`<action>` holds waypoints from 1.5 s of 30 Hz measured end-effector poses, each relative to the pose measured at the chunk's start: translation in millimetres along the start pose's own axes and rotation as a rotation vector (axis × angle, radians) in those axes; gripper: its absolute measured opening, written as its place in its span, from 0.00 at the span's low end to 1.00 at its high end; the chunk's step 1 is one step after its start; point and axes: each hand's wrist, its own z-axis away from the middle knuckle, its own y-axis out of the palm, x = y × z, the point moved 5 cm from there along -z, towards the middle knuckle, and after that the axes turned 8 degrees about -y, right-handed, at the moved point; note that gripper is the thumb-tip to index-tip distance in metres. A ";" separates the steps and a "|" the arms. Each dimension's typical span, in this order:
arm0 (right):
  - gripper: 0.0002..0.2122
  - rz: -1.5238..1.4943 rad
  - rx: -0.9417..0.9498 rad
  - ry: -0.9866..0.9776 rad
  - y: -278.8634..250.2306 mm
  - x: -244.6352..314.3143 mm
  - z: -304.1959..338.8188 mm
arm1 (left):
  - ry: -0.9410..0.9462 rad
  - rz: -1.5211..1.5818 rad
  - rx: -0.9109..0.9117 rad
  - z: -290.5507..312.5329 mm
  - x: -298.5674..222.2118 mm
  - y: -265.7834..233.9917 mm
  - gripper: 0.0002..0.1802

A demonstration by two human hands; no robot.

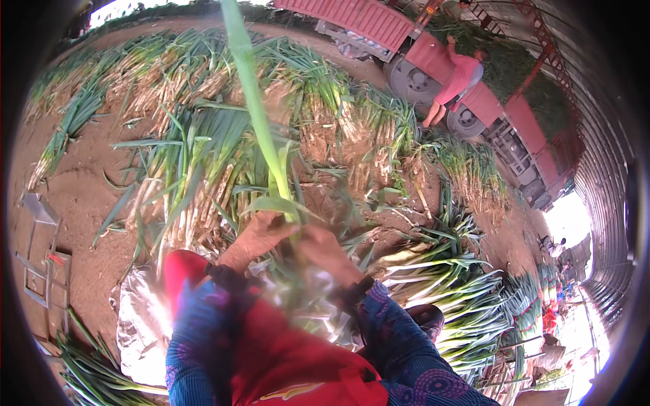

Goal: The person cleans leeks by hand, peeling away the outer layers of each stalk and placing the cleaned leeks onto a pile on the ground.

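Note:
A long green onion (264,128) stands upright in front of me, its green leaf reaching the top edge of the view. My left hand (261,237) is closed round its lower part, where a few leaves fork and one bends sideways. Close beside it, my right hand (328,252) is blurred by motion, fingers curled in by the stalk; what they grip is hidden. Beneath both hands the lower stalk and some green bits smear together over my lap. To the right lies a spread of green onions (447,298) with pale stalks.
Heaps of unsorted green onions (196,162) cover the soil ahead. At left stands a metal frame (47,264); silvery sheeting (142,318) lies by my leg. More green onions (101,372) lie at lower left. Beyond, a person in pink (464,78) stands by a red truck (352,20).

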 end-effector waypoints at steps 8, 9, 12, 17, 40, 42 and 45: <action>0.16 -0.117 0.096 -0.074 23.0 -4.1 6.2 | 0.213 -0.259 -0.016 20.1 -13.6 2.5 0.14; 0.16 -0.083 0.130 -0.024 26.1 -2.4 9.4 | 0.142 -0.329 -0.003 22.7 -11.3 2.7 0.14; 0.16 -0.282 0.065 0.027 13.0 -42.2 24.4 | -0.030 -0.168 0.004 13.7 -1.0 17.6 0.14; 0.17 -0.735 -0.129 0.288 8.8 -1.2 44.4 | -0.127 0.001 0.057 17.8 -1.2 13.8 0.11; 0.09 -0.800 -0.199 0.225 24.4 -69.3 45.3 | 0.004 0.517 -0.060 -0.8 46.1 -28.0 0.11; 0.09 -0.831 -0.280 0.208 17.8 -88.2 51.7 | 0.049 0.416 -0.127 -4.7 38.5 -29.9 0.12; 0.10 -1.304 -0.405 0.322 10.6 -105.6 58.5 | 0.188 0.183 -0.249 -6.3 32.6 -46.6 0.13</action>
